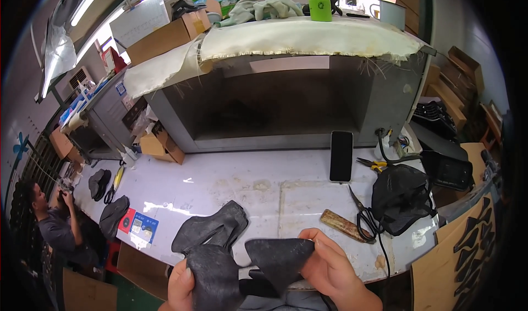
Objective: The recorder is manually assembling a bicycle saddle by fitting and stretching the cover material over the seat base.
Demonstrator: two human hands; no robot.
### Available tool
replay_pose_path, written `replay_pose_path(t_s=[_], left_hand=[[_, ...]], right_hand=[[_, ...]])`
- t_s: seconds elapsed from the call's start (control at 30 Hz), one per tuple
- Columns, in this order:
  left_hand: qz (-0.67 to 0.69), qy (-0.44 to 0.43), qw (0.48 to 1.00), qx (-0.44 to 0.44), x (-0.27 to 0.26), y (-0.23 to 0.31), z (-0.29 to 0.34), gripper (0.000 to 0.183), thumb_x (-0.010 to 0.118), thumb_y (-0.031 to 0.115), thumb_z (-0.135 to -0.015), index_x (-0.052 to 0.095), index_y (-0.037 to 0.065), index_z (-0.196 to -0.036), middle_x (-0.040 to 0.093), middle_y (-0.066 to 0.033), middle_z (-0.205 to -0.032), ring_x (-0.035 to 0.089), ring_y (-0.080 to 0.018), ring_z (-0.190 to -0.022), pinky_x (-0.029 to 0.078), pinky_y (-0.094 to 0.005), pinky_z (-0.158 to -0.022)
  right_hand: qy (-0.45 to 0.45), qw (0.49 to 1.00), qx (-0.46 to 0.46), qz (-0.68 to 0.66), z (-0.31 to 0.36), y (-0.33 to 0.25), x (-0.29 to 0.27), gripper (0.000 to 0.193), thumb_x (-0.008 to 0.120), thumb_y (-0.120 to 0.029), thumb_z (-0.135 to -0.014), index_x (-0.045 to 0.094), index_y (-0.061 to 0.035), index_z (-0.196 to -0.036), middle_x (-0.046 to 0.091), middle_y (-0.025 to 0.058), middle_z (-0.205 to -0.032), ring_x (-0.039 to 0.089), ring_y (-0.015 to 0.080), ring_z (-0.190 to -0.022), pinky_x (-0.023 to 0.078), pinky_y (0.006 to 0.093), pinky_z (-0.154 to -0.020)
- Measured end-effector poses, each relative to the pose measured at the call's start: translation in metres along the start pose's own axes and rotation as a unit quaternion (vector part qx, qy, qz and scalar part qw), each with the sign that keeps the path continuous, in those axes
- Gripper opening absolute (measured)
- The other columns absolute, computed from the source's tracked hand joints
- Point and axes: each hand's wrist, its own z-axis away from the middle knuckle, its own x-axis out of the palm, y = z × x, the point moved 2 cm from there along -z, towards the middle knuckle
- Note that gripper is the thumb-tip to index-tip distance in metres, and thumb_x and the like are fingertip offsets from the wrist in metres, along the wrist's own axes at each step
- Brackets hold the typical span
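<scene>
Worktop (264, 170), white and stained, between black pieces (279, 256) and grey cabinet (385, 91).

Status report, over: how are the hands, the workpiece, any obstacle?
Left hand gripping rounded black panel. Right hand pinching pointed black flap. Folded black piece just beyond. Scissors off right.

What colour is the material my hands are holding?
The material is greyish black, clearest in the head view.

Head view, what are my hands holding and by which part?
Your left hand holds a rounded black piece by its left edge; your right hand, a pointed black piece by its right corner. Whether they join is unclear.
</scene>
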Motion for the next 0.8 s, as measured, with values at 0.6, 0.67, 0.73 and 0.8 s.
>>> replay_pose_path(t_s=[0.6,0.67,0.73,0.8], left_hand=[[-0.086,-0.064,0.966,0.236,0.022,0.002,0.009,0.041,0.064,0.023,-0.092,0.051,-0.006,-0.118,0.065,-0.0167,-0.112,0.063,-0.0288,-0.104,0.049,-0.0424,-0.095],[-0.106,-0.081,0.964,0.228,0.024,0.003,0.013,0.043,0.065,0.025,-0.091,0.050,-0.006,-0.118,0.066,-0.0157,-0.110,0.064,-0.0289,-0.102,0.049,-0.0404,-0.093],[-0.140,-0.050,0.953,0.263,0.024,0.001,0.018,0.047,0.067,0.029,-0.090,0.052,-0.006,-0.117,0.066,-0.0151,-0.111,0.064,-0.0284,-0.102,0.049,-0.0401,-0.093],[-0.156,-0.061,0.953,0.253,0.019,0.002,0.021,0.050,0.067,0.033,-0.090,0.052,-0.005,-0.119,0.065,-0.0144,-0.113,0.064,-0.0282,-0.102,0.049,-0.0410,-0.093]], right_hand=[[-0.021,0.768,-0.340,0.543,0.003,0.036,0.055,0.062,0.085,-0.028,-0.066,0.055,0.0003,-0.112,0.054,0.0205,-0.111,0.054,0.0384,-0.097,0.045,0.0460,-0.082],[0.005,0.640,-0.433,0.634,-0.001,0.028,0.051,0.053,0.083,-0.022,-0.066,0.055,-0.0014,-0.107,0.054,0.0187,-0.107,0.054,0.0364,-0.092,0.044,0.0461,-0.079],[0.030,0.626,-0.448,0.637,-0.006,0.025,0.050,0.038,0.080,-0.015,-0.068,0.057,-0.0023,-0.096,0.055,0.0154,-0.096,0.054,0.0340,-0.085,0.044,0.0433,-0.074],[0.006,0.616,-0.466,0.636,-0.011,0.026,0.044,0.028,0.078,-0.011,-0.070,0.059,-0.0024,-0.089,0.055,0.0137,-0.090,0.055,0.0324,-0.079,0.044,0.0404,-0.068]])
